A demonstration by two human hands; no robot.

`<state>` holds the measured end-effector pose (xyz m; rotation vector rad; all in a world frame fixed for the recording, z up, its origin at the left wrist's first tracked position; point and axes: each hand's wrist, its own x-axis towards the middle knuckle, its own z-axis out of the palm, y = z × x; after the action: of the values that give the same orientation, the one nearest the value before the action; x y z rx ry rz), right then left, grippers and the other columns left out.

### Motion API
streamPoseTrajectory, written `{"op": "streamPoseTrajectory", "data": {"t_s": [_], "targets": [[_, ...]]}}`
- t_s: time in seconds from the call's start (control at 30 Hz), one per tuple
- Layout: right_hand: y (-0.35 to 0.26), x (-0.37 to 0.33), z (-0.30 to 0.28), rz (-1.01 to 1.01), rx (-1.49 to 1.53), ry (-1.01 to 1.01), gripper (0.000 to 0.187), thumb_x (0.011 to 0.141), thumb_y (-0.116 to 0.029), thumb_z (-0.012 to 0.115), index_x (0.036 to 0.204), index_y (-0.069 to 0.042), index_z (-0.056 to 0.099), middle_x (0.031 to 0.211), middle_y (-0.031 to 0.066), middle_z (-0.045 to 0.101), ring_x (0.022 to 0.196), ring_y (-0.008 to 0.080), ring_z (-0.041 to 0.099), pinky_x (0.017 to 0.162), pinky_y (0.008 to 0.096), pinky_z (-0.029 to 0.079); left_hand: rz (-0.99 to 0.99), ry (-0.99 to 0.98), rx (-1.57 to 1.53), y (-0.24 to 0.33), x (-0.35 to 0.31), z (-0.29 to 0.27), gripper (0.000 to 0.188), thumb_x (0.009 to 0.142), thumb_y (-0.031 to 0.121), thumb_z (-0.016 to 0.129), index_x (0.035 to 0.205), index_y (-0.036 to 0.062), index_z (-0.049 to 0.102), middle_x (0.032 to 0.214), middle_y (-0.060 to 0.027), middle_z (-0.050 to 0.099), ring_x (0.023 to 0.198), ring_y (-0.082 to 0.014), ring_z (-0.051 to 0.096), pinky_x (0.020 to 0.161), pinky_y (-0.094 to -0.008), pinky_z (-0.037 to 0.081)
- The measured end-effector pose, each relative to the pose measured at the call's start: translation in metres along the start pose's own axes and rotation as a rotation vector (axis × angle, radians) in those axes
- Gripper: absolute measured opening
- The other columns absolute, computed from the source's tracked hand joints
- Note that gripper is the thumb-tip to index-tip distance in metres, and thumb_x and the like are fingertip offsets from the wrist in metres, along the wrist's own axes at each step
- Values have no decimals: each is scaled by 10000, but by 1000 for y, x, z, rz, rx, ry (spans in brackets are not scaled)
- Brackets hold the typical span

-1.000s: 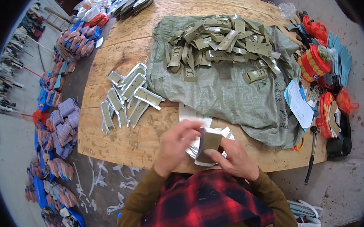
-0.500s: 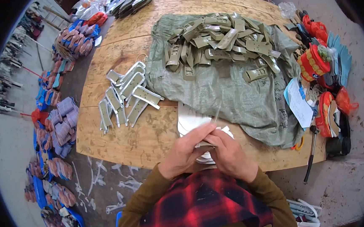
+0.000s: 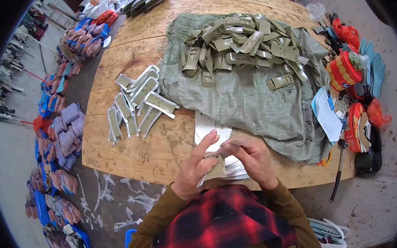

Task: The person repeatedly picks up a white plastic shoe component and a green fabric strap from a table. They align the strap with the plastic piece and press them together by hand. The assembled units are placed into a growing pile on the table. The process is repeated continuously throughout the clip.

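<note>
In my left hand (image 3: pixel 192 170) is an olive shoe-upper piece (image 3: pixel 216 169) with small holes and a pale edge, gripped between thumb and fingers, the index finger raised. My right hand (image 3: pixel 253 157) pinches thumb against fingers at the piece's far right corner; what it holds there is hidden. Below both hands lies a stack of white flat sheets (image 3: pixel 210 127) at the table's near edge. Left of them rests a small pile of olive pieces with white edging (image 3: pixel 145 93). A larger heap of plain olive pieces (image 3: pixel 243 42) sits farther back.
A grey-green woven sack (image 3: pixel 233 98) spreads under the heap on the wooden table (image 3: pixel 136 160). At the right edge are a written sheet (image 3: pixel 327 115), a red bag (image 3: pixel 342 70) and a hammer-like tool (image 3: pixel 339 174). Bundled shoe parts (image 3: pixel 72 123) line the floor at left.
My hands have moved apart from being pressed together, uncovering the olive piece in the left one. The thin clear strip that stood up above them no longer shows.
</note>
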<state>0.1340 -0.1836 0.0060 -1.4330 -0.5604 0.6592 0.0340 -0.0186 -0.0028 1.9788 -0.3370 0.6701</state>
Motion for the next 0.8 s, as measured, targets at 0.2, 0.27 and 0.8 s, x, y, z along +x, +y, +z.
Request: {"op": "streamPoseTrajectory", "data": {"t_s": [0.2,0.27,0.8], "targets": [[-8,-9,20,-156,-199,176,161,965,-71,574,1048,25,672,883,99,700,778,111,631,704,261,493,32,24,135,-2,-4,8,195,865,-26,559,1017,37,453,1398,-289,445,1145,-411,598,876,-411,557],[-17,-12,24,-144,-267,226,157,960,-68,584,1053,21,672,878,104,698,769,111,630,693,258,489,7,47,133,-6,-5,14,184,866,-20,555,1010,32,454,1395,-293,448,1138,-409,600,884,-408,554],[-55,-29,12,-92,87,399,266,1003,-111,465,1133,48,635,1020,98,677,890,133,630,832,257,484,-225,-30,312,-19,-20,17,206,855,37,572,1059,19,553,999,-162,632,861,-320,650,725,-394,529]]}}
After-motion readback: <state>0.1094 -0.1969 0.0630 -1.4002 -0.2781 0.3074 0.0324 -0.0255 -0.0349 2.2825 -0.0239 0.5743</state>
